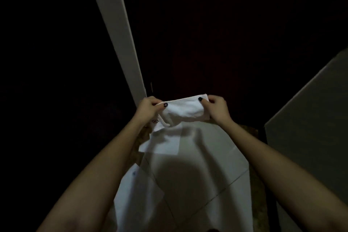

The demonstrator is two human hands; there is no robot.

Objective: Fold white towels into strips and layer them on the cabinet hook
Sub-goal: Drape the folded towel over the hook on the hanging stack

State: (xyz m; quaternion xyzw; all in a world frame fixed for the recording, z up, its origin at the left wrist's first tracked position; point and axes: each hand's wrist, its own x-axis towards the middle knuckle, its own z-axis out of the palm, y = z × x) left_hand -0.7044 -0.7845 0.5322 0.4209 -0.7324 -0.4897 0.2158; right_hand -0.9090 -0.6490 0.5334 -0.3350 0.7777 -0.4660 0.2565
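Observation:
A white towel (pixel 183 110), folded into a short strip, is stretched between both hands at mid-frame. My left hand (pixel 148 108) pinches its left end, thumb on top. My right hand (pixel 216 108) pinches its right end the same way. Below the hands a second white towel (pixel 163 142) lies flat on the pale floor, and another white cloth (pixel 135 194) lies nearer me at the lower left. The scene is very dark; no cabinet hook can be made out.
A white vertical door or cabinet edge (pixel 120 34) runs from the top down to my left hand. A grey panel (pixel 310 118) stands at the right. The pale tiled floor (pixel 203 165) lies below. Everything beyond is black.

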